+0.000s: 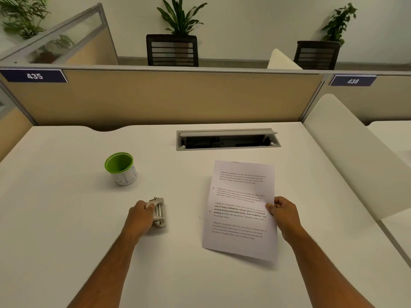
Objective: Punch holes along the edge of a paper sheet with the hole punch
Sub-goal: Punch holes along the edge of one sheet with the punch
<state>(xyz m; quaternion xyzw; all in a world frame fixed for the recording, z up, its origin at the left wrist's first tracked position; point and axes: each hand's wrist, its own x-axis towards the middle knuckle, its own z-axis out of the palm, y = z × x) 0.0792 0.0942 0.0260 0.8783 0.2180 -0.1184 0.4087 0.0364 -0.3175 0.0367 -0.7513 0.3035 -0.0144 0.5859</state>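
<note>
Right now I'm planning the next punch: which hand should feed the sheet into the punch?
Right. The right hand already grips the paper sheet's right edge, while the left hand covers the hole punch.

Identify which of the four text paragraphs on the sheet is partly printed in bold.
The third paragraph from the top on the paper sheet, level with the right hand; the other three are all in light print.

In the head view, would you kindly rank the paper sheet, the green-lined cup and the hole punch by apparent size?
1. Paper sheet, clearly largest.
2. Green-lined cup.
3. Hole punch; partly covered by the left hand, so second and third are unsure.
</note>
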